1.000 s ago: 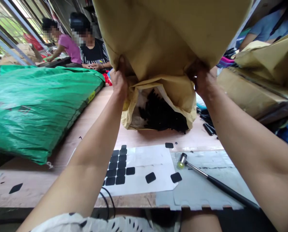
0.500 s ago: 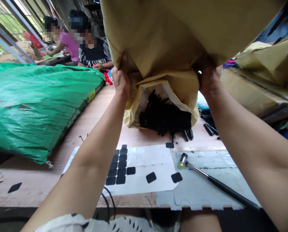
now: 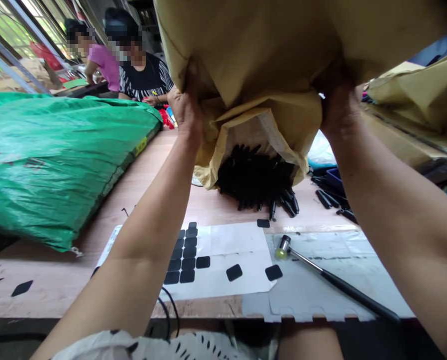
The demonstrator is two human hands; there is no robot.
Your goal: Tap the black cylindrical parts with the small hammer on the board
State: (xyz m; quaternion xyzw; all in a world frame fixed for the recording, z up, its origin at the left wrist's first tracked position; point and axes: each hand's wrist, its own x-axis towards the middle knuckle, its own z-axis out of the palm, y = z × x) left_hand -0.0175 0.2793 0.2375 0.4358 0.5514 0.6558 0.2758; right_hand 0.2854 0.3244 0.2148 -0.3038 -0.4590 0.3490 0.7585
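Brown kraft-paper-type sack (image 3: 268, 30), pale inner lining, is tipped up with its body above the mouth, top end out of frame; the mouth gapes toward the camera, low over the surface (image 3: 148, 165), rim crumpled, walls creased. Black pen-shaped pieces (image 3: 257, 177) sit in a dense jumbled heap in the mouth, several poking out past the lower lip.

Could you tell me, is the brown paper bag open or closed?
The brown paper bag is open: its mouth gapes, showing many black pieces inside and past its edge.
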